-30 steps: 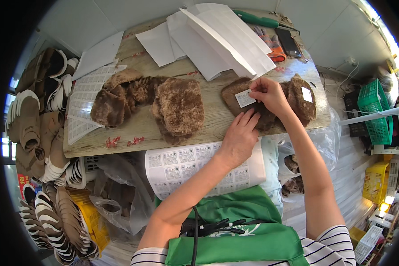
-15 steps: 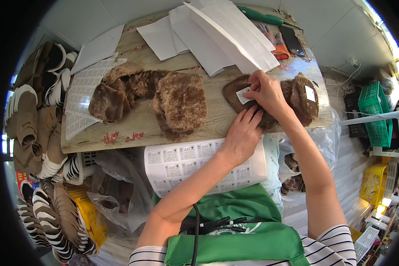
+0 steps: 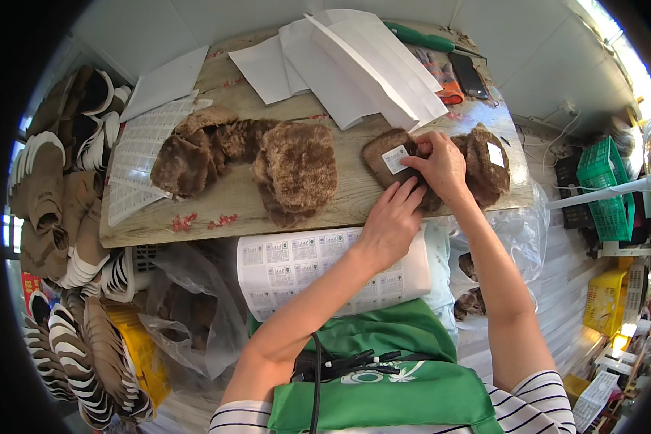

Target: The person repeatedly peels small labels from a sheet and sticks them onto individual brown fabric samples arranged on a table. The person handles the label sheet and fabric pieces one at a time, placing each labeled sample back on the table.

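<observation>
On the right of the wooden table a brown fur piece (image 3: 378, 150) lies flat, with a small white label (image 3: 394, 159) on it. My right hand (image 3: 441, 168) is over that piece, thumb at the label's right edge and fingers curled; whether anything is pinched is hidden. Beside it my left hand (image 3: 392, 226) rests on the near edge of the fur, fingers stretched out. Another fur piece with a white label (image 3: 495, 154) lies right of my right hand. More brown fur pieces (image 3: 296, 166) sit in the table's middle and left. A printed label sheet (image 3: 304, 267) hangs at the front edge.
White paper sheets (image 3: 354, 69) lie at the table's back, near a green-handled tool (image 3: 419, 36), a glove (image 3: 445, 83) and a phone (image 3: 469, 74). Stacked shoe parts (image 3: 47, 188) stand at left, above a yellow crate (image 3: 141, 354). Clear plastic bags (image 3: 195, 311) hang below the table.
My right hand's fingers have drawn back from the label's upper side, and the label shows more fully. The left hand stays on the fur. The view has shifted slightly.
</observation>
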{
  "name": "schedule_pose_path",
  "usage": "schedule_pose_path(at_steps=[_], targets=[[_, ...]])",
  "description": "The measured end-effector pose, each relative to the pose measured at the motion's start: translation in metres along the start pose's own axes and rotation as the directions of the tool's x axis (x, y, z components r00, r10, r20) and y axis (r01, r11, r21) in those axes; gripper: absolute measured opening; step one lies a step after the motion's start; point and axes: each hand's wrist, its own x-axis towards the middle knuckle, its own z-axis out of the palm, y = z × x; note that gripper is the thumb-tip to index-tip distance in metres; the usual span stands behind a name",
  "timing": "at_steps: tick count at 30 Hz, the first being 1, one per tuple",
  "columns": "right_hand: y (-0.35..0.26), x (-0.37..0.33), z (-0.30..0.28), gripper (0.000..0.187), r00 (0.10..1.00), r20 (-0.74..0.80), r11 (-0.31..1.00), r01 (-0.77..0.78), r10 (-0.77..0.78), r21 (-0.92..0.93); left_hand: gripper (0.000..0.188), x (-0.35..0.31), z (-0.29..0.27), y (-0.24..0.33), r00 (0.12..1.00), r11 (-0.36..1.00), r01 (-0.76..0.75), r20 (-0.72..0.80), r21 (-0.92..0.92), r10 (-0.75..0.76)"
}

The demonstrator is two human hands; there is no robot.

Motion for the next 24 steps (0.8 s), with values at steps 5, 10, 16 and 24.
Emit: schedule_pose_path(at_steps=[5, 10, 16, 24], targets=[[0.001, 0.002, 0.007, 0.054, 0.999, -0.045, 0.999, 0.003, -0.004, -0.036, 0.017, -0.002, -0.002, 0.006, 0.999, 0.998, -0.05, 0.0, 0.041, 0.05], [-0.013, -0.011, -0.01, 0.042, 0.996, -0.017, 0.981, 0.092, -0.091, 0.17, 0.017, -0.001, -0.013, 0.019, 0.995, 0.997, -0.074, 0.069, -0.014, 0.074], [0.007, -0.021, -0.09, 0.033, 0.969, -0.214, 0.706, 0.066, 0.122, 0.705, 0.016, -0.002, -0.039, 0.033, 0.923, 0.967, 0.252, 0.292, 0.038, -0.252], [0.027, -0.087, -0.108, 0.038, 0.97, -0.243, 0.953, 0.051, 0.024, 0.298, 0.031, 0.002, -0.056, 0.016, 0.873, 0.86, 0.487, 0.055, -0.155, -0.485]])
